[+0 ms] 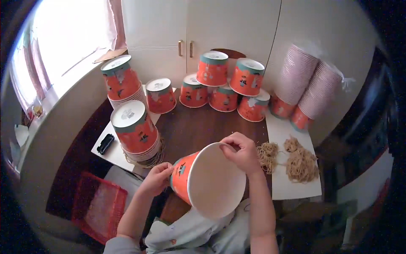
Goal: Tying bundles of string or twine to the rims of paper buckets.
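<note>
Orange paper bucket (198, 180) tipped on side just before my chest, open mouth facing me. My left hand (157, 178) cups its base; right hand (242, 153) pinches top rim. Looks light, thin-walled, crushable; grip rim gently. Rubber bands (301, 163) right of bucket on tabletop (198, 127).

An orange paper bucket (209, 180) with a white inside lies tilted at the table's (198, 127) near edge. Orange upturned buckets (224, 86) with teal bands cluster at the far edge. Two stacks (131, 114) stand at the left edge, and pale sleeved stacks (306, 82) lean at the far right corner.
</note>
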A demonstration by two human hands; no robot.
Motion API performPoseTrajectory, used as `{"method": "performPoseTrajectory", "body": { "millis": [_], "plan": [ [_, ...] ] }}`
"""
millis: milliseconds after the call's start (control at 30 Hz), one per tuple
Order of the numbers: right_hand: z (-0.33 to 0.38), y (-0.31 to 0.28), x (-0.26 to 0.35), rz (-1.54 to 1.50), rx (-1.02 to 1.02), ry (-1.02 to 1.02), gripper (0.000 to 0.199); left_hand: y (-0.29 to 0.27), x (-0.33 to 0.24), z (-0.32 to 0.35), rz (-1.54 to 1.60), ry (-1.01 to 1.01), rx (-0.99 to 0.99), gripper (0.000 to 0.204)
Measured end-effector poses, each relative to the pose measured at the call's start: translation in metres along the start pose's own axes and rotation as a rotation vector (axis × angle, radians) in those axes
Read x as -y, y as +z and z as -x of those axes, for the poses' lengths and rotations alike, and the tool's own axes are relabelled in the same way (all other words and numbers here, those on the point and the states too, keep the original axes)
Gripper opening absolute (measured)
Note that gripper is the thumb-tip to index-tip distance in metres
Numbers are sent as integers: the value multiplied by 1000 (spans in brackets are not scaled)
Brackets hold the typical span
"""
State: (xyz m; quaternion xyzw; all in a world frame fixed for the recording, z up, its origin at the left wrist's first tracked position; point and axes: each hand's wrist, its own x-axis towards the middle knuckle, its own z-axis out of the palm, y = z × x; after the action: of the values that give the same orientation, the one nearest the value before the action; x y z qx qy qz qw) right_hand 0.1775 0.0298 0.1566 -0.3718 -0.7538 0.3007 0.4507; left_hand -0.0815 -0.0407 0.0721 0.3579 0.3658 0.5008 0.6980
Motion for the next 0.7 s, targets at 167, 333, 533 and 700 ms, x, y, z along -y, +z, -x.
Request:
{"method": "performPoseTrajectory", "body": {
  "millis": [167, 333, 533, 700],
  "plan": [
    [2, 10, 2, 151, -84, -142, 7, -1, 13, 3, -173, -3, -39, 18],
    [3, 13, -2, 313, -25, -260, 12, 9, 0, 0, -1072, 99, -90, 28],
    [3, 16, -3, 284, -31, -365, 14, 47, -44, -18, -950, 557, -101, 24],
    [5, 20, -3, 318, -74, -433, 15, 86, -74, -23, -1142, 496, 109, 18]
  ]
}}
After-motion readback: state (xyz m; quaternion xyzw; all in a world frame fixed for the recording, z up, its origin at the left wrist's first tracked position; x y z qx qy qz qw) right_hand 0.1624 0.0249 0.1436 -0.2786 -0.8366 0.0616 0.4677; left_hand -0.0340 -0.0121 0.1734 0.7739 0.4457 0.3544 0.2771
